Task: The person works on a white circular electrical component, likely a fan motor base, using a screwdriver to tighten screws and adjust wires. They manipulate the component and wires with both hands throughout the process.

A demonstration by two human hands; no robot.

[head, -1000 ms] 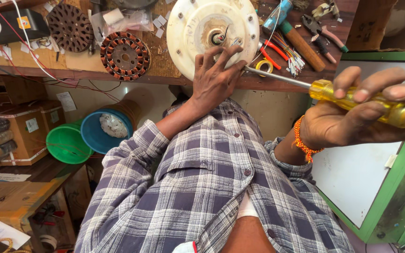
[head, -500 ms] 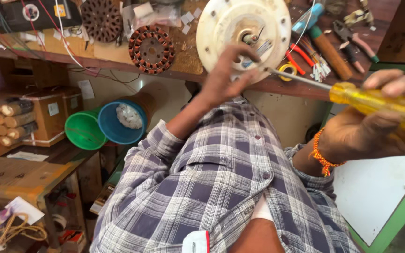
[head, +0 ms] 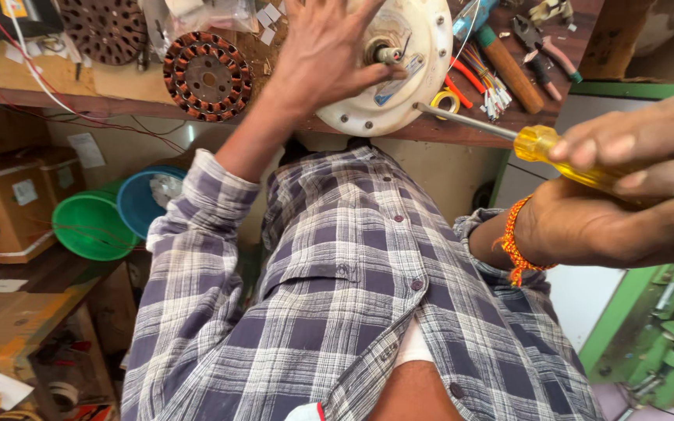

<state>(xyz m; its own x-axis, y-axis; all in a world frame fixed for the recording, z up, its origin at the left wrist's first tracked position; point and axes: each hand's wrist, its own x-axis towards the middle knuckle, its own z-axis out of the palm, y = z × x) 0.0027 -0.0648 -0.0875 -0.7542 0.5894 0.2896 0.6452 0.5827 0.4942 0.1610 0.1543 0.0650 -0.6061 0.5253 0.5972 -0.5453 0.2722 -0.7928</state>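
My left hand (head: 325,54) rests with spread fingers on a round cream-white motor housing (head: 415,78) that lies on the wooden workbench (head: 118,86); the thumb is beside the metal shaft at its centre. My right hand (head: 626,195) grips a screwdriver (head: 555,148) with a clear yellow handle. Its steel shaft points left, and the tip sits near the housing's lower right rim. An orange thread band is on my right wrist.
A copper-wound stator (head: 207,76) lies left of the housing. Pliers (head: 544,47), a wooden-handled tool (head: 509,66), a yellow tape roll (head: 446,101) and coloured wires sit to the right. Green (head: 91,226) and blue (head: 146,199) bowls and cardboard boxes (head: 17,203) stand lower left. Green machinery (head: 657,351) is lower right.
The view has come closer to the bench. My left hand has spread wider over the housing. My right hand with the screwdriver has moved lower in view, the tip staying near the rim.
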